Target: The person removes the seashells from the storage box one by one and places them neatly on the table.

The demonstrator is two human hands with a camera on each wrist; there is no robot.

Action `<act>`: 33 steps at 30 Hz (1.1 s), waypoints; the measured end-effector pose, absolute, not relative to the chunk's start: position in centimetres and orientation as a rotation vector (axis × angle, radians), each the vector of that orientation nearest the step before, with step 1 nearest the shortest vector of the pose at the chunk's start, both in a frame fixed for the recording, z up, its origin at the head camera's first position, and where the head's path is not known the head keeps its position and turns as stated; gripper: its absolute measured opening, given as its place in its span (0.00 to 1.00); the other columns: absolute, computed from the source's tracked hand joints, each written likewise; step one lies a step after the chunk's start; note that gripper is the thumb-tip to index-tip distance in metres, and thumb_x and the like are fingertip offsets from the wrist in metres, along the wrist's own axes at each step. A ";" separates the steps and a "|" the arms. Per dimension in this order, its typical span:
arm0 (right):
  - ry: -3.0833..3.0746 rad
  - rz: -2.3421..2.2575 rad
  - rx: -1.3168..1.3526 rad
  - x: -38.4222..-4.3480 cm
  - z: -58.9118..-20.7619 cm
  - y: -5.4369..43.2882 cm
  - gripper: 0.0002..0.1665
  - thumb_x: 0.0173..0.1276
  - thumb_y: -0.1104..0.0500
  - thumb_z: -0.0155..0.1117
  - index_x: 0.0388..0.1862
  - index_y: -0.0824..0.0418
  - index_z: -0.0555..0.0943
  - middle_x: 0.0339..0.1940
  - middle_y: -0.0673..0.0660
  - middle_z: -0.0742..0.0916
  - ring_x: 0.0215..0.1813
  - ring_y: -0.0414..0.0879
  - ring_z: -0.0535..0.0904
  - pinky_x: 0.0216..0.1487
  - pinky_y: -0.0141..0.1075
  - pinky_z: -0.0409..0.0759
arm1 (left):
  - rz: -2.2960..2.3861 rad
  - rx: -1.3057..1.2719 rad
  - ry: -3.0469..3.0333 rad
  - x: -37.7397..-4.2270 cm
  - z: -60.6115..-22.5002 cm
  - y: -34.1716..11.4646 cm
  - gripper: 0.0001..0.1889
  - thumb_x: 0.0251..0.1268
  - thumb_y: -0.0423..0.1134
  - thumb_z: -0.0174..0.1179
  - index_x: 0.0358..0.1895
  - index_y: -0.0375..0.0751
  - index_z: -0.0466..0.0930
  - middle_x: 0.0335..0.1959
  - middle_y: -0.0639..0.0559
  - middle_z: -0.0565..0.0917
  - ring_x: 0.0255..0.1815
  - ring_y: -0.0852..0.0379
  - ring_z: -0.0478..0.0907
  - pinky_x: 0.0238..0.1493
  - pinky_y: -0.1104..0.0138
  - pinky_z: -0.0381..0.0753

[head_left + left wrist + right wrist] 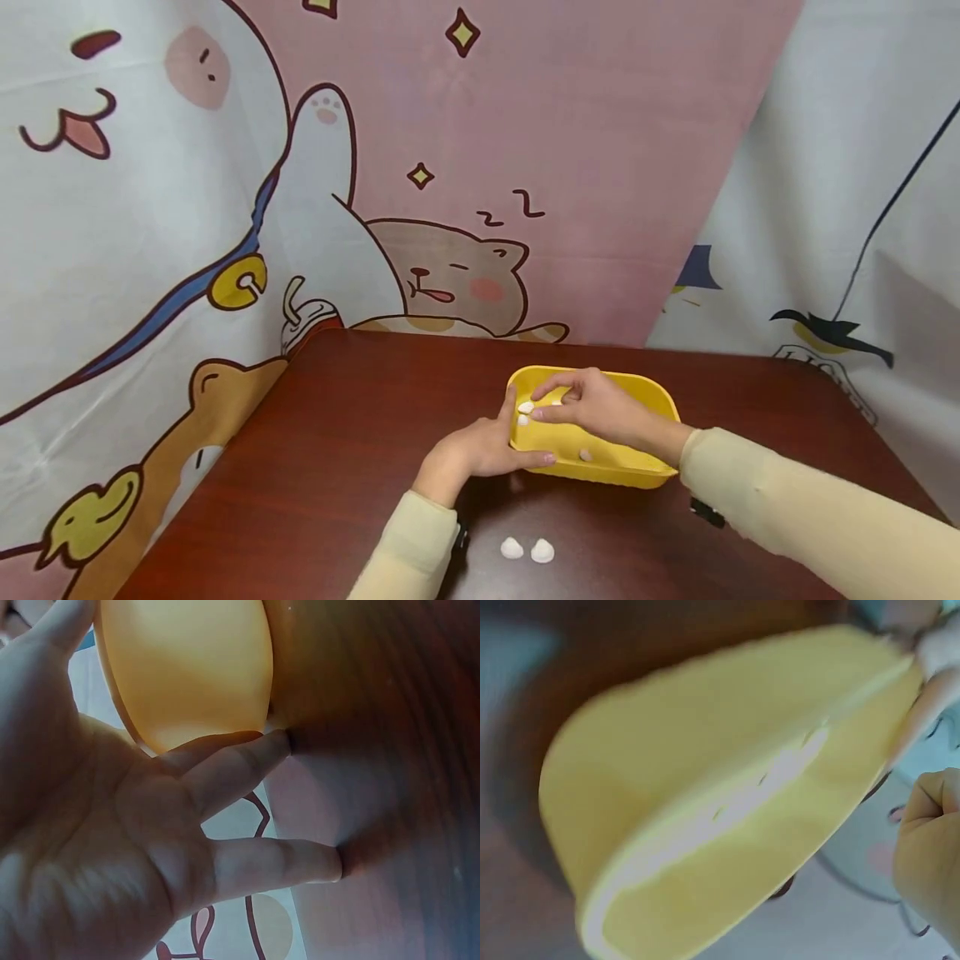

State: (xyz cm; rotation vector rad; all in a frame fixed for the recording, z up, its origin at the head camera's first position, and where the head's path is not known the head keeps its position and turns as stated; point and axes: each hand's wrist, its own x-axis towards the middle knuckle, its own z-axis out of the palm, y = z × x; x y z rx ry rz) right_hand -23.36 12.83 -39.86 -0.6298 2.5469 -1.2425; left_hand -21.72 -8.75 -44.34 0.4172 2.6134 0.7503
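Observation:
A yellow plastic basin [615,477] stands on the table, with several small white pieces that look like seashells inside. My left hand [474,448] braces its left end, thumb across the near rim and the other fingers spread. In the left wrist view, straight fingers [274,862] reach down to the tabletop beside the basin wall. Over the basin's left part, my right hand [596,407] pinches a white shell [526,407] between thumb and forefinger. Another shell [522,421] lies just below it. Only part of the right hand [934,859] shows in the right wrist view.
Two white shells, a left one [512,547] and a right one [542,551], lie on the dark wooden table [360,417] in front of the basin. A duller, brownish piece [585,454] is inside near the front wall. A printed cartoon cloth [600,167] hangs behind the table.

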 end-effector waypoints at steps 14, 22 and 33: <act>2.700 -0.959 -0.678 -29.8 -42.2 12.4 0.21 0.68 0.51 0.79 0.56 0.58 0.91 0.55 0.58 0.93 0.32 0.41 0.74 0.38 0.35 0.76 | 0.730 0.422 2.618 -21.6 -44.2 -8.4 0.69 0.62 0.76 0.64 0.88 0.49 0.24 0.49 0.42 0.90 0.60 0.46 0.87 0.66 0.51 0.81; 2.676 -0.834 -0.691 -31.1 -43.1 12.2 0.24 0.69 0.50 0.78 0.62 0.58 0.89 0.63 0.59 0.90 0.52 0.48 0.84 0.52 0.41 0.83 | 0.722 0.414 2.627 -21.7 -44.0 -8.6 0.69 0.62 0.76 0.64 0.88 0.51 0.23 0.56 0.38 0.88 0.58 0.47 0.87 0.64 0.51 0.82; 2.640 -0.775 -0.735 -31.7 -44.5 11.7 0.23 0.70 0.50 0.77 0.60 0.58 0.89 0.61 0.57 0.91 0.58 0.52 0.83 0.60 0.44 0.81 | 0.734 0.415 2.624 -21.6 -44.2 -8.5 0.69 0.62 0.75 0.65 0.88 0.51 0.24 0.59 0.37 0.88 0.60 0.46 0.86 0.66 0.50 0.81</act>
